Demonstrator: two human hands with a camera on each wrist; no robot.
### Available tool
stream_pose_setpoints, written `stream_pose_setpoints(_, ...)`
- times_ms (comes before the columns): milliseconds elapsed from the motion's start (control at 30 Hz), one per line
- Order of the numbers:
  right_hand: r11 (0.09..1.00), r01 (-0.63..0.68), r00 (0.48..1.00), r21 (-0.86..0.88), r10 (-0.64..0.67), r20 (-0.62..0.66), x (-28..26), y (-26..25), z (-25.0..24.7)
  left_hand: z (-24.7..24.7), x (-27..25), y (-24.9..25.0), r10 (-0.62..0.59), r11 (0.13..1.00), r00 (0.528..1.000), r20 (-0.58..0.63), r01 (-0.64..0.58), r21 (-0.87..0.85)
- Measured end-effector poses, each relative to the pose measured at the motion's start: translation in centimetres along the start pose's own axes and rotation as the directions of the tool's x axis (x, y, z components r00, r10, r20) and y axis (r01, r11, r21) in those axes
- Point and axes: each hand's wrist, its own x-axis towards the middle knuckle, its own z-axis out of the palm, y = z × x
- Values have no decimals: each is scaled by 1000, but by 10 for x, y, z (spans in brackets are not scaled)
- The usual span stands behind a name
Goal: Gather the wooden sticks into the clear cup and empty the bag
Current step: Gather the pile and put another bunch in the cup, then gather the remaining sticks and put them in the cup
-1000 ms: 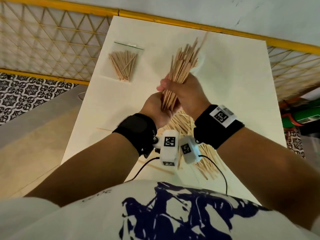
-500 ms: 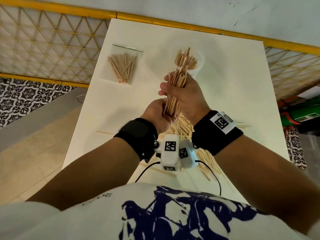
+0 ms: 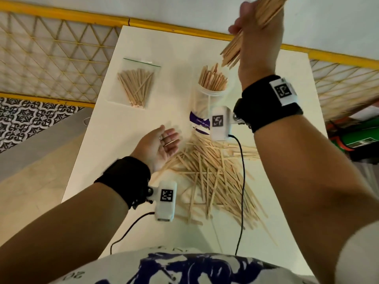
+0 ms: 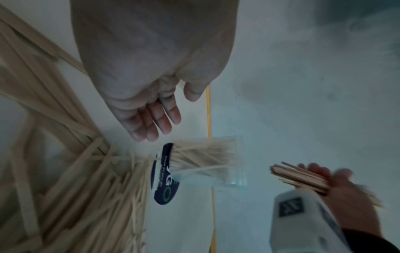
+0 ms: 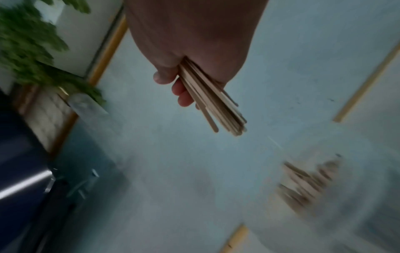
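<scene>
Gripping a bundle of wooden sticks [image 3: 249,35], the right hand [image 3: 259,37] is held high above the clear cup [image 3: 207,103], which is partly filled with sticks. The left hand [image 3: 158,146] is held palm-up, fingers relaxed, apparently empty, beside the loose pile [image 3: 213,177]. The bag [image 3: 136,85] lies flat on the table [image 3: 143,238], sticks inside.

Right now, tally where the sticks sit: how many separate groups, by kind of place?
Bag with sticks, on the table: 1
Cup with sticks standing in it: 1
Bundle held in the right hand grip, raised above the cup: 1
Loose pile on the table: 1
Total: 4 groups. The left hand is open, not gripping any.
</scene>
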Motion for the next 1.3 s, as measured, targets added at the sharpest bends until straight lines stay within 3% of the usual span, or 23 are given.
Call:
stream_pose_setpoints(100,977,-169,979,-127,182,96,-9,31,2,-11,0,-2,27,998,1000,-13,-26,60)
stream_pose_setpoints(167,950,-192,963,-245,231,140,-15,47,-3,-19,0,0,59,992,998,-17,-56,110)
stream_pose_setpoints(267,903,-71,971,-424,160,179,-19,53,-11,-31,-3,2,175,951,984,-30,-161,264)
stream_pose_setpoints(333,860,50,977,-507,63,203,-23,51,-21,-42,-7,1,294,837,956,22,-268,477)
stream_pose_setpoints(400,821,124,983,-557,-25,182,-34,51,-39,-57,-17,-2,361,561,918,164,-354,748)
stream_pose_setpoints(467,803,131,987,-582,-52,150,-55,57,-66,-77,-26,-10,318,115,908,271,-321,940)
stream_pose_setpoints(533,752,68,985,-656,55,166,-79,79,-102,-99,-35,-25,158,-298,944,290,-235,925)
stream_pose_setpoints(600,602,-23,943,-798,278,183,-98,113,-138,-119,-41,-48,38,-510,945,326,-262,820)
stream_pose_setpoints(667,380,-7,845,-925,497,198,-116,137,-163,-128,-46,-72,-11,-538,922,388,-332,775)
stream_pose_setpoints(733,270,65,765,-961,604,221,-139,149,-172,-125,-47,-93,26,-548,892,451,-364,753)
stream_pose_setpoints(833,355,131,698,-926,630,340,-176,139,-163,-104,-39,-111,143,-526,884,444,-312,791)
stream_pose_setpoints(933,354,205,648,-913,650,397,-207,120,-156,-69,-27,-116,234,-460,880,413,-274,845)
stream_pose_setpoints(1067,260,553,501,-791,654,566,-253,100,-173,-37,-11,-121,290,-404,880,376,-243,882)
stream_pose_setpoints(1133,213,564,521,-798,658,544,-259,103,-188,-29,-6,-123,306,-382,877,370,-243,892)
stream_pose_setpoints(1233,182,401,636,-898,650,416,-232,111,-200,-21,-2,-120,284,-402,878,386,-256,879)
stream_pose_setpoints(1300,200,374,624,-905,667,406,-209,116,-203,-15,1,-111,245,-432,870,428,-297,851)
